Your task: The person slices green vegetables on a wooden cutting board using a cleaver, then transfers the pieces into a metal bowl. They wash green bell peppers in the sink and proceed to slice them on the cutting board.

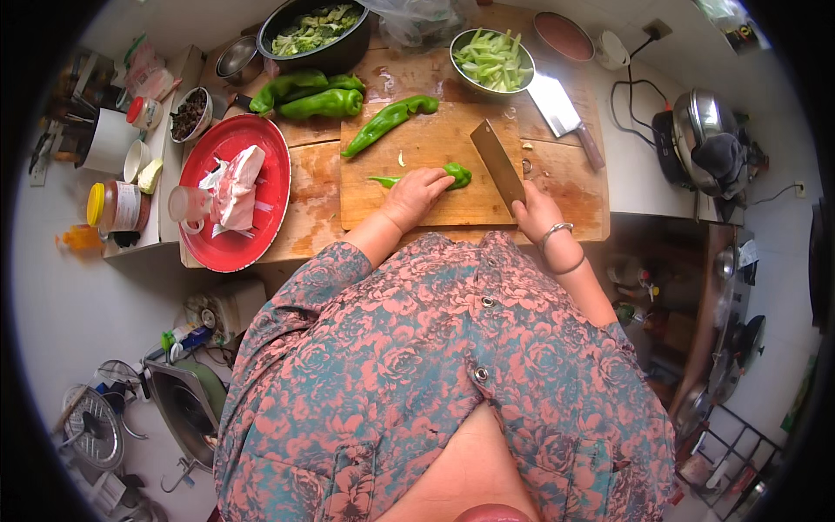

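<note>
My left hand (pixel 417 197) presses a green pepper (pixel 460 175) against a wooden cutting board (pixel 365 202). The pepper's stem end shows past my fingertips and its thin tip pokes out on the left; the middle is under my hand. In my right hand (pixel 540 214) is the handle of a cleaver (pixel 497 163). Its blade slants up and left over the board, apart from the pepper. A second long green pepper (pixel 389 124) lies whole at the board's upper left. A small pale scrap (pixel 400 158) sits between the two peppers.
Raw meat (pixel 238 189) lies on a red tray (pixel 274 147) at left, beside a clear plastic cup (pixel 189 205). Several green peppers (pixel 306 94), a pot (pixel 267 49) of broccoli, and a bowl (pixel 455 68) of sliced pale-green vegetable stand behind. Another cleaver (pixel 554 104) lies right, near an electric pan (pixel 698 140).
</note>
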{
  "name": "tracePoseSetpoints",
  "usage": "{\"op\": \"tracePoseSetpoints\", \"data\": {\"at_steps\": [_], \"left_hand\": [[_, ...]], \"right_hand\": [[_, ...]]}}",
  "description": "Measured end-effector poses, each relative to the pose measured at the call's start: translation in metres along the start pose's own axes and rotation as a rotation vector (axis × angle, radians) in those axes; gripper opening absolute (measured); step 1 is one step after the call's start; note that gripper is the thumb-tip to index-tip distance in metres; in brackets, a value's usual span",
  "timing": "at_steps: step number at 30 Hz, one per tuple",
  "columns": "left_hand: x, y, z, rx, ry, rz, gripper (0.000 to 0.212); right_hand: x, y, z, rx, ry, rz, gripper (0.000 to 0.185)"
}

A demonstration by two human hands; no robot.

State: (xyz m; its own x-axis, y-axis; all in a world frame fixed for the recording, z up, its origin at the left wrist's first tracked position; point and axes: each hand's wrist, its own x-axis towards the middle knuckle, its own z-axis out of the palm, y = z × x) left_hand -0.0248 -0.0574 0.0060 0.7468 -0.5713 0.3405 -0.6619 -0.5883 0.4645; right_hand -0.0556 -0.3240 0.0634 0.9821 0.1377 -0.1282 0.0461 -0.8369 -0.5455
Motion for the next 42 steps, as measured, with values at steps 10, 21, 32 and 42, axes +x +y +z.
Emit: {"op": "tracePoseSetpoints", "data": {"at_steps": [10, 21, 32, 42], "left_hand": [[0.003, -0.008, 0.008, 0.091, -0.031, 0.076, 0.024], [0.004, 0.003, 0.0, 0.192, -0.05, 0.108, 0.031], [-0.002, -0.006, 0.013, 0.283, 0.015, 0.215, 0.033], [-0.005, 0.0, 0.009, 0.27, 0.044, 0.218, 0.032]], "right_hand": [[0.008, -0.025, -0.011, -0.289, -0.066, -0.16, 0.01], [0.01, -0.026, -0.028, -0.316, -0.051, -0.269, 0.01], [0.036, -0.038, -0.042, -0.61, -0.349, -0.435, 0.011], [0.039, -0.041, -0.06, -0.636, -0.561, -0.347, 0.013]]}}
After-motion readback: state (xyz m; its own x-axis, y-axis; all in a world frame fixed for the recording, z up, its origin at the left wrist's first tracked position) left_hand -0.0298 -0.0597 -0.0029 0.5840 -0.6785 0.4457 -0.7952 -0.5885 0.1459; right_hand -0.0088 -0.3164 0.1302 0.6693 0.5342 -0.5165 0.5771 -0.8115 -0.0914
